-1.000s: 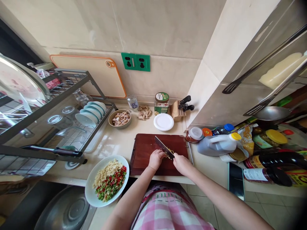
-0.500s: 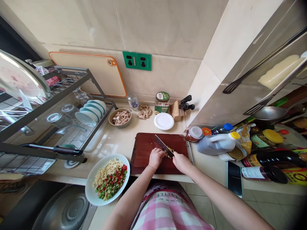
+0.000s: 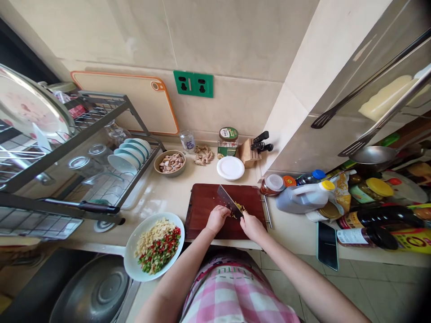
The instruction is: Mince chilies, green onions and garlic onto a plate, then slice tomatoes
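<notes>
My right hand (image 3: 252, 225) is closed round the handle of a kitchen knife (image 3: 229, 202), whose broad dark blade slants away to the upper left over a reddish-brown chopping board (image 3: 202, 213). Thin yellow cut ginger (image 3: 239, 207) lies along the right side of the blade. Left of the blade, my left hand (image 3: 217, 218) has its fingers curled and pressed together at the ginger; the fingertips are partly hidden. A large white plate (image 3: 129, 251) of chopped garlic and red and green chillies stands to the left of the board.
Behind the board are a small white plate (image 3: 230, 168), a knife block (image 3: 249, 154), ginger roots (image 3: 204, 155) and a bowl of garlic cloves (image 3: 170, 174). Bottles, a plastic jug (image 3: 296, 199) and a phone (image 3: 327, 246) lie to the right. A dish rack (image 3: 124, 105) stands left.
The knife blade has tilted and shifted slightly, showing more of its dark face and more yellow ginger beside it. Both hands stay at the board. The whole view has shifted a little.
</notes>
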The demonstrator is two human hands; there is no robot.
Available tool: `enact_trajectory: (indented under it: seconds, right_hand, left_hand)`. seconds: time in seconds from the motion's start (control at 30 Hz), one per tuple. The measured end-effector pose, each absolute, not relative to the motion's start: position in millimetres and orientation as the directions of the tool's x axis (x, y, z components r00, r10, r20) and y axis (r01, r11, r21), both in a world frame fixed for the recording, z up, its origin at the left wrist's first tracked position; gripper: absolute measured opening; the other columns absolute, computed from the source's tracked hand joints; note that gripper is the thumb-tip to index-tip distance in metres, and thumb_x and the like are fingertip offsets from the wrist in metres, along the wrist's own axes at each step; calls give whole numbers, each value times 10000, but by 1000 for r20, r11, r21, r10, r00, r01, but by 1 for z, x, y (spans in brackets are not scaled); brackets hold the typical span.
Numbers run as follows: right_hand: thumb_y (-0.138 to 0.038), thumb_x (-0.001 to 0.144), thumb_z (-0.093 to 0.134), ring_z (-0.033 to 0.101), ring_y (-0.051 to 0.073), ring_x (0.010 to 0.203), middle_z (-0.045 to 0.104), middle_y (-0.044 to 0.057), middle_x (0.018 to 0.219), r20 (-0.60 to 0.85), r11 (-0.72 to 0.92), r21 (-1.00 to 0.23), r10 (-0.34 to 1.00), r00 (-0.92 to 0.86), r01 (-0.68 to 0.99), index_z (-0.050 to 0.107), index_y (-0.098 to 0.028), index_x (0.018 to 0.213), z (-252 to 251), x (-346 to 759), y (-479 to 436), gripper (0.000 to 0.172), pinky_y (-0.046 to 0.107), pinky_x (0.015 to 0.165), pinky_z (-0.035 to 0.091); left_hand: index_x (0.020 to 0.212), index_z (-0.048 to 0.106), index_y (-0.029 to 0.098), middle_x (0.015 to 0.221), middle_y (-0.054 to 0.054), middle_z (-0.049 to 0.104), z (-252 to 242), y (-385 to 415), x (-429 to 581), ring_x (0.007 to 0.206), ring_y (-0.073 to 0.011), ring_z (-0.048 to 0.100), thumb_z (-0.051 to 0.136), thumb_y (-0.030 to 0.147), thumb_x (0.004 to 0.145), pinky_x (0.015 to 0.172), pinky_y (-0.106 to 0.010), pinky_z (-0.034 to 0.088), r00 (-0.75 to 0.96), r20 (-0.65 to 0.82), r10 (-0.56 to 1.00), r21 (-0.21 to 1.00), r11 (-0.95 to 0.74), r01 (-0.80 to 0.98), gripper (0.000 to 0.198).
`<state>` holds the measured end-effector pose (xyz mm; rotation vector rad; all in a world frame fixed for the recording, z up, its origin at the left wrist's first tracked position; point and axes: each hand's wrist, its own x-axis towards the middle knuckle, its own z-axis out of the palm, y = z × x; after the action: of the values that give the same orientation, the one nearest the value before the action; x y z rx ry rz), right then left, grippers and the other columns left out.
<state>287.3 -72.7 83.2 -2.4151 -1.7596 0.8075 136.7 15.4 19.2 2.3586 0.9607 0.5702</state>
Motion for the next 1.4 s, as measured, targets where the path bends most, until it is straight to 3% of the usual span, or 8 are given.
enact_trajectory:
  seconds: [0.17, 0.43, 0.63, 0.8, 0.97, 1.23, 1.33, 1.4]
  right_hand:
    - [-260, 905, 309, 614, 137, 645, 657, 31, 740, -318, -330, -425, 926, 203, 843, 514, -195, 935, 76, 297, -83, 218, 210, 538, 326]
    - [-307, 905, 269, 579, 128, 538, 627, 21, 666, -259, -389, -497, 920, 295, 776, 500, -203, 888, 72, 309, -98, 254, 199, 479, 335]
    - [-335, 890, 249, 487, 83, 363, 546, -35, 571, -456, -567, -679, 824, 337, 467, 451, -207, 925, 70, 308, -96, 241, 169, 370, 369]
    - [-364, 881, 219, 496, 67, 380, 493, -64, 570, -456, -567, -728, 820, 346, 385, 404, -221, 872, 70, 296, -93, 234, 151, 362, 405]
    - [-402, 849, 286, 465, 58, 363, 456, -84, 539, -432, -528, -809, 832, 349, 258, 385, -223, 792, 76, 305, -95, 212, 148, 349, 410]
    - [-393, 834, 297, 457, 76, 346, 450, -86, 514, -424, -539, -791, 825, 374, 290, 367, -228, 757, 73, 322, -107, 195, 169, 338, 375]
    - [-386, 858, 281, 484, 93, 384, 471, -70, 516, -353, -478, -712, 877, 327, 515, 412, -226, 786, 76, 337, -109, 219, 186, 392, 360]
    - [-363, 870, 300, 536, 117, 478, 520, -42, 549, -260, -342, -585, 938, 229, 736, 457, -226, 805, 85, 348, -105, 218, 205, 466, 360]
  left_hand:
    - [803, 669, 215, 803, -26, 669, 21, 14, 132, 792, -165, 555, 577, 194, 804, 774, -301, 412, 678, 160, 718, 541, -638, 548, 94]
    - [825, 648, 213, 814, -27, 662, 28, 13, 151, 792, -171, 559, 537, 230, 832, 770, -309, 397, 633, 181, 752, 520, -620, 588, 112]
    - [905, 614, 224, 893, -35, 622, 36, -2, 157, 863, -169, 541, 488, 236, 857, 762, -297, 380, 615, 227, 755, 530, -625, 572, 136]
    - [847, 608, 211, 850, -39, 615, 38, -1, 167, 827, -180, 533, 438, 210, 874, 730, -310, 348, 622, 181, 762, 441, -628, 641, 173]
    - [888, 602, 214, 873, -31, 623, 40, 6, 141, 848, -181, 541, 474, 230, 863, 736, -299, 342, 563, 154, 812, 437, -567, 699, 131]
    - [791, 639, 209, 808, -48, 652, 35, 10, 159, 817, -197, 571, 526, 246, 837, 731, -321, 341, 599, 36, 800, 381, -565, 732, 127]
    - [785, 634, 217, 805, -36, 665, 38, 14, 163, 825, -194, 583, 532, 244, 831, 764, -332, 365, 595, 63, 801, 476, -548, 688, 115]
    - [861, 615, 221, 854, -32, 666, 41, 14, 155, 853, -186, 590, 521, 279, 837, 791, -329, 395, 493, 121, 862, 621, -453, 640, 113]
